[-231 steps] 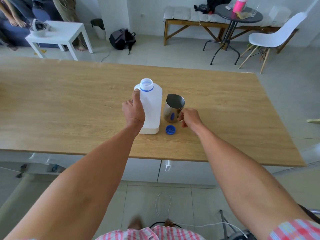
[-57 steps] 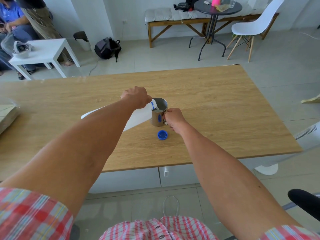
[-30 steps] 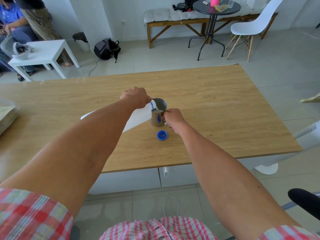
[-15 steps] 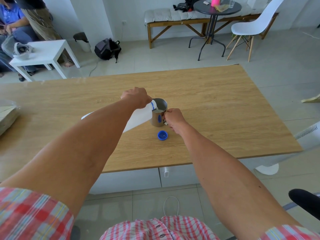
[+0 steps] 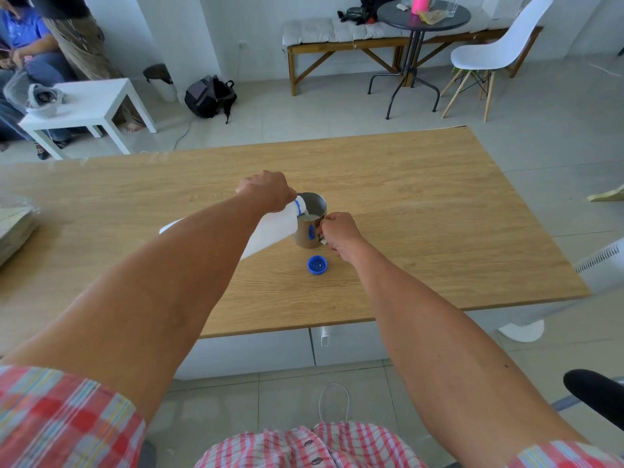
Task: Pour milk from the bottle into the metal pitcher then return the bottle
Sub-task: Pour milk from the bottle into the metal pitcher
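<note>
My left hand [image 5: 266, 190] grips the white plastic milk bottle [image 5: 275, 228] near its neck and holds it tipped far over, its blue-ringed mouth resting over the rim of the metal pitcher [image 5: 309, 221]. Milk shows inside the pitcher. My right hand [image 5: 337, 231] is closed on the pitcher's handle at its right side, holding it upright on the wooden table [image 5: 422, 211]. The blue bottle cap [image 5: 317, 265] lies open side up on the table just in front of the pitcher. My left forearm hides most of the bottle's body.
A plastic-wrapped stack [image 5: 15, 228] lies at the table's left edge. Beyond the table are a white side table [image 5: 98, 103], a black backpack [image 5: 209, 96], a bench, a round black table [image 5: 422, 15] and a white chair [image 5: 496, 52]. People sit at the far left. A white fan [image 5: 601, 261] stands at right.
Since the earliest frame the bottle went from upright to tipped over the pitcher. Over the last two seconds the hands, the bottle and the pitcher have hardly moved; the pour continues.
</note>
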{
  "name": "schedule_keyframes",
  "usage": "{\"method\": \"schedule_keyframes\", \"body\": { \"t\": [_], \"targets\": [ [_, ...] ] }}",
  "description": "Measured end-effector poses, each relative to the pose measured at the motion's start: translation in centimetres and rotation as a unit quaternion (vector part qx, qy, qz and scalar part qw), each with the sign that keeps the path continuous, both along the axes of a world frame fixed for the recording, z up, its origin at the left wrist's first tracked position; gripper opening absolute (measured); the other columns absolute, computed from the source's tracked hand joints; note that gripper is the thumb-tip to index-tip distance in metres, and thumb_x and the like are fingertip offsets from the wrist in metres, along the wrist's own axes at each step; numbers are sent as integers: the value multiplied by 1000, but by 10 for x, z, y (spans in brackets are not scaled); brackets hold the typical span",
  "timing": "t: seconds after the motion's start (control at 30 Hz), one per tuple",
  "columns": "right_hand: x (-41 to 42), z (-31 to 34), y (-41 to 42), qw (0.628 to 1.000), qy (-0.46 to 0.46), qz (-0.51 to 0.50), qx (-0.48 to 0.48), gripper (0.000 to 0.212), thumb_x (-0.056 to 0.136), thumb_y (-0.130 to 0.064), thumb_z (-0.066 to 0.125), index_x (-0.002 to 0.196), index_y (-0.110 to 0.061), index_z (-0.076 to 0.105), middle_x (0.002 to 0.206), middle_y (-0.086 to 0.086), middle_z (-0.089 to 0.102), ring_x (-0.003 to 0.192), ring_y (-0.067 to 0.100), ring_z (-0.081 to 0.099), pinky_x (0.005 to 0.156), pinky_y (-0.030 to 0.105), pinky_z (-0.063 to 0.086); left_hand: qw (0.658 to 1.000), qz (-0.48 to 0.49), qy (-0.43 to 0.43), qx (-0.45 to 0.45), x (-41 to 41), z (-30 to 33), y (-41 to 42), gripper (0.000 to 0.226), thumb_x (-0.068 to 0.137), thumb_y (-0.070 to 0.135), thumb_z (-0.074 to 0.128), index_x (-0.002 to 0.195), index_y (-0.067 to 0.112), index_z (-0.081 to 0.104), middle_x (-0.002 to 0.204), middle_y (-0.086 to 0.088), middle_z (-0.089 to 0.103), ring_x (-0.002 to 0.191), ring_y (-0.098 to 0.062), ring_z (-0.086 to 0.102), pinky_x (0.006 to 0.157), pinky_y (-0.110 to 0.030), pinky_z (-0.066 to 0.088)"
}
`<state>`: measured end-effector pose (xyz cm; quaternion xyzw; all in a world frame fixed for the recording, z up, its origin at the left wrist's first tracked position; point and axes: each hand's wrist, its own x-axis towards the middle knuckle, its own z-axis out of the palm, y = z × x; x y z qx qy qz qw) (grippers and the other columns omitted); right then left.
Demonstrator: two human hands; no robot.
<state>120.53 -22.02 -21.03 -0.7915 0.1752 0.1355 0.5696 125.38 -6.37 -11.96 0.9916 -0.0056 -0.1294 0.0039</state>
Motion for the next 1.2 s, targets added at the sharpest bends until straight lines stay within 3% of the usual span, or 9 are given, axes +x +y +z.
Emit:
{"method": "schedule_keyframes", "body": {
  "t": [0.93,1.2],
  "targets": [
    [2,-1,0,1000,4,0,3,21,94,-4,42,91,-12,61,69,5,46,52,13,34,40,21,24,1000,0,11,0,0,2,-1,28,103,35,46,94,11,59,80,-4,53,64,-19,48,59,-32,37],
    [1,1,0,1000,3,1,2,22,94,-3,41,89,-12,61,67,5,45,52,14,34,40,21,25,1000,4,7,-1,2,1,-1,30,101,36,46,86,12,57,80,-4,54,64,-20,48,60,-32,38]
  ]
}}
